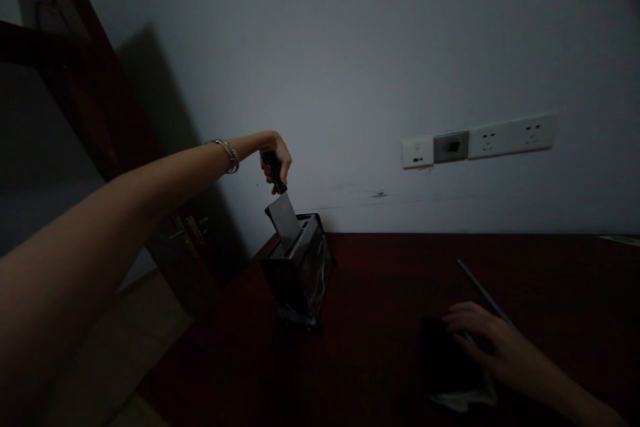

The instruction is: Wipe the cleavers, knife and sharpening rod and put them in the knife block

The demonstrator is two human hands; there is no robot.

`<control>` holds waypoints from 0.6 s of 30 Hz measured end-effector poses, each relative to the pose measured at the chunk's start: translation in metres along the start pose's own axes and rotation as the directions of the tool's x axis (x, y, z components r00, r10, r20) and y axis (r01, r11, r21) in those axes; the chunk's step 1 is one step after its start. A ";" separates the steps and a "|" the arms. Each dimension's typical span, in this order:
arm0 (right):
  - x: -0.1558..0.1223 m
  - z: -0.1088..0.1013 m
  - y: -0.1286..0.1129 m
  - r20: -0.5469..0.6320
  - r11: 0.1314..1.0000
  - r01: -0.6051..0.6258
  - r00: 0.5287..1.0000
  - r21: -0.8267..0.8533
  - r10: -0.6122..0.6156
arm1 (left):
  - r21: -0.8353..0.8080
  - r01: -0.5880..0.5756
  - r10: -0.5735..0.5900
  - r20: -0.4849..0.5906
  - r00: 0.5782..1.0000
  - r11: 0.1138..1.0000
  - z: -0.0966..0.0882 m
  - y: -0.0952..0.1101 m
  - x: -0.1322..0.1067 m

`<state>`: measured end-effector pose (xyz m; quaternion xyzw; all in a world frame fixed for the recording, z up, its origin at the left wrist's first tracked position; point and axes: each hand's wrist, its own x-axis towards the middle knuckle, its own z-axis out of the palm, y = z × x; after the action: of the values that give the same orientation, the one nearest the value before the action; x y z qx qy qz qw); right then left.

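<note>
My left hand (277, 159), its arm stretched out, is closed around the black handle of a kitchen knife (285, 217) with a broad blade. The blade points down, its lower part hidden in a slot of the black knife block (299, 267), which stands on the table. Low on the right, my right hand (483, 333) rests with fingers loosely stretched and thumb apart, over the edge of a dark flat object (447, 357) whose kind is too dim to tell. A long thin grey rod or blade (483, 288) lies just beyond that hand.
The dark red table (380, 280) meets a pale wall (350, 80) at the back. Sockets and a switch (480, 141) are set in the wall. Left of the table are a dark wooden door (185, 240) and tiled floor (135, 340). The light is dim.
</note>
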<state>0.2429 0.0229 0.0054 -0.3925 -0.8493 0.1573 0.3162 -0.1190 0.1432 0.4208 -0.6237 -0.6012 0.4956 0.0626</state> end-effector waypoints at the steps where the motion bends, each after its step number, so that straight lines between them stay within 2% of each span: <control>1: 0.000 0.001 0.001 0.000 1.000 -0.002 1.000 -0.004 0.002 | 0.173 0.103 -0.092 -0.071 0.993 0.979 0.001 0.002 0.003; 3: -0.001 0.001 0.001 -0.004 1.000 -0.007 1.000 -0.008 0.007 | 0.434 0.292 -0.238 -0.176 0.955 0.852 0.003 0.005 0.007; 4: -0.001 0.001 0.002 -0.001 1.000 -0.008 1.000 -0.008 0.008 | 0.469 0.312 -0.261 -0.172 0.950 0.827 0.004 0.007 0.010; 5: -0.001 0.001 0.001 0.003 1.000 -0.008 1.000 -0.008 0.008 | 0.428 0.273 -0.245 -0.121 0.962 0.861 0.005 0.009 0.011; 7: -0.002 0.000 0.001 0.016 1.000 -0.008 1.000 -0.010 0.008 | 0.145 0.080 -0.088 0.046 0.995 0.986 0.007 0.012 0.014; 9: -0.002 -0.001 0.000 0.027 1.000 -0.008 1.000 -0.009 0.008 | -0.168 -0.052 0.075 0.136 0.988 0.984 0.009 0.014 0.015; 11: -0.002 -0.001 -0.001 0.022 1.000 -0.009 1.000 -0.005 0.009 | -0.327 -0.070 0.123 0.143 0.982 0.942 0.011 0.017 0.015; 14: -0.002 -0.002 -0.003 0.009 1.000 -0.012 1.000 0.010 0.011 | -0.414 -0.012 0.077 0.142 0.987 0.910 0.015 0.022 0.015; 18: -0.001 -0.004 -0.005 0.009 1.000 -0.015 1.000 0.023 0.015 | -0.387 -0.016 0.060 0.102 0.993 0.922 0.020 0.029 0.016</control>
<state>0.2429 0.0189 0.0111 -0.3945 -0.8458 0.1713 0.3157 -0.1164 0.1384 0.3825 -0.6067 -0.6772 0.4030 -0.1046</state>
